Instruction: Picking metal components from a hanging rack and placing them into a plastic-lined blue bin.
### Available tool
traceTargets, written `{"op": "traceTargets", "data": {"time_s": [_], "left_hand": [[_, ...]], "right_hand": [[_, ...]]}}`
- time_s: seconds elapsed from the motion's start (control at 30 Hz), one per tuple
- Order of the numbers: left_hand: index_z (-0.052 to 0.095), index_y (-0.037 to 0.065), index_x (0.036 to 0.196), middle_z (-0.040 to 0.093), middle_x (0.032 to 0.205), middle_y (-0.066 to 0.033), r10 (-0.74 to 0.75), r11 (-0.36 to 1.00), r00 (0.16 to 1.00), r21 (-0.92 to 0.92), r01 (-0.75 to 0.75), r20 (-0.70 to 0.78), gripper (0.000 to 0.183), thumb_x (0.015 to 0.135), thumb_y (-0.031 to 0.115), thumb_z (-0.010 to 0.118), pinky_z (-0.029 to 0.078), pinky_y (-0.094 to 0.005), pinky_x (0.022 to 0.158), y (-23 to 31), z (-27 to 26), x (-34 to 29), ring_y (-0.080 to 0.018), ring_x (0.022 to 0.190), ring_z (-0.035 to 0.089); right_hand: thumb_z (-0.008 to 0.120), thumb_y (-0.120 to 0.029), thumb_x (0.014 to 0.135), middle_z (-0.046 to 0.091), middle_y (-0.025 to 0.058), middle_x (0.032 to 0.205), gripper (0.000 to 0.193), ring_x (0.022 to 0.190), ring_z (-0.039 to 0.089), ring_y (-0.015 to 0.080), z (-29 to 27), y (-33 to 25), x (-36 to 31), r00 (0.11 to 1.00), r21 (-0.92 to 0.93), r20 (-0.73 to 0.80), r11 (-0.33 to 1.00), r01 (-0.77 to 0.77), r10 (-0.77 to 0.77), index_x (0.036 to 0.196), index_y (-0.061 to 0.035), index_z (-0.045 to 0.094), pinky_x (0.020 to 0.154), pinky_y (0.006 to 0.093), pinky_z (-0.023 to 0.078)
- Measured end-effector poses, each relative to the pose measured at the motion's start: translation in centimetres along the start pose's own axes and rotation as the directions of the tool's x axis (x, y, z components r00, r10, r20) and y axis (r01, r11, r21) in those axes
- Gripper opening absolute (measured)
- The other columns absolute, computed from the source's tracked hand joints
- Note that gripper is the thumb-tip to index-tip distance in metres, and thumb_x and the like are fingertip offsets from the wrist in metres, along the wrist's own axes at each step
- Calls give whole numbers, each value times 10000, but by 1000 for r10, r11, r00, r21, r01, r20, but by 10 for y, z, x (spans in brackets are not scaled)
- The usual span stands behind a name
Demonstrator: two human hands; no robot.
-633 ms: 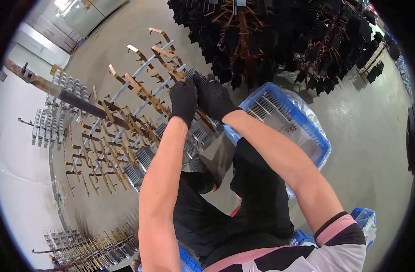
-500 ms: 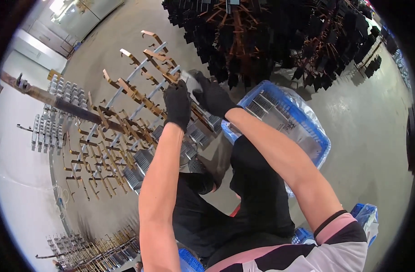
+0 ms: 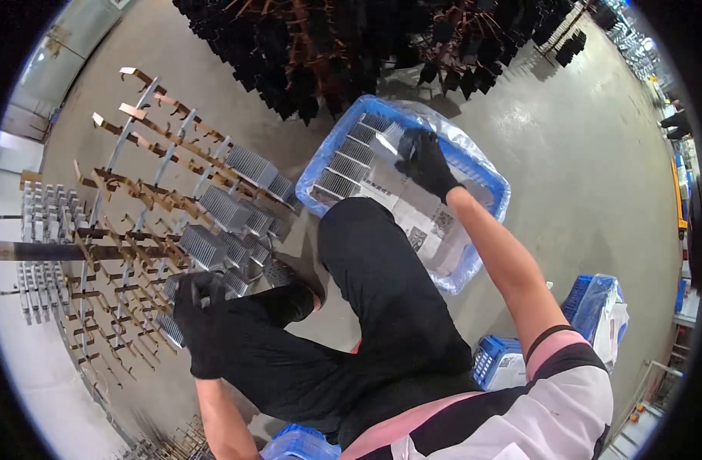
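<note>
My right hand point(image 3: 426, 162), in a black glove, is closed on a silver finned heat sink point(image 3: 389, 142) over the far part of a blue basket point(image 3: 498, 184). A row of similar finned heat sinks point(image 3: 337, 184) lies along the basket's left side on printed paper point(image 3: 401, 201). My gloved left hand point(image 3: 199, 322) is low at the left, above my leg, with fingers loosely curled and a gap showing between them. It is beside finned heat sinks point(image 3: 201, 245) hanging on a rack of copper-coloured hooks point(image 3: 136, 184); nothing shows plainly in its grasp.
A dark horizontal bar point(image 3: 29, 251) runs into the rack from the left. Racks loaded with black parts point(image 3: 320, 61) stand at the far side. More blue baskets point(image 3: 498, 362) with plastic liners are at the lower right. Clear plastic point(image 3: 470, 149) lines the near basket's rim.
My hands have parted: the right carried a heat sink from the rack into the basket, and the left came down beside the lower heat sinks. The view has turned to the right.
</note>
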State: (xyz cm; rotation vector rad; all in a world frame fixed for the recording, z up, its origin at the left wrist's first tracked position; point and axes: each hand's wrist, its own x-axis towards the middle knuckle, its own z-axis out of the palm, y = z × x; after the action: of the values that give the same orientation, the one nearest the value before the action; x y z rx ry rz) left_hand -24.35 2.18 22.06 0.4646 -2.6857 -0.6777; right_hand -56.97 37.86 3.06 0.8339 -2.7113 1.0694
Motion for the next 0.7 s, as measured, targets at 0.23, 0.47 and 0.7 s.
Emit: {"op": "traceTargets", "data": {"time_s": [0.23,0.47,0.7], "left_hand": [[623,27,995,631,937,-136,42,971,999,239,-32,-36,197,862,136,719,501,-376,784,-18,18,-18,-288,854,623],[628,35,987,641,963,-130,59,907,998,418,-51,-5,187,863,142,718,500,-385,808,-11,27,-13,-290,885,632],[628,33,1019,657,967,-117,52,968,978,252,1,-204,209,874,151,721,491,-383,843,-16,3,-21,-279,902,634]], "right_hand": [[737,-314,757,505,205,1336,697,1316,420,399,56,33,-41,963,-475,173,874,-103,208,1379,-116,492,1076,630,296],[714,-340,780,446,189,1405,683,1378,331,430,81,70,-30,993,-567,35,820,-77,117,1412,-204,495,1073,699,240],[686,-234,764,395,190,1477,691,1382,319,440,119,78,-35,997,-599,18,799,-46,71,1427,-270,493,1091,709,209]]}}
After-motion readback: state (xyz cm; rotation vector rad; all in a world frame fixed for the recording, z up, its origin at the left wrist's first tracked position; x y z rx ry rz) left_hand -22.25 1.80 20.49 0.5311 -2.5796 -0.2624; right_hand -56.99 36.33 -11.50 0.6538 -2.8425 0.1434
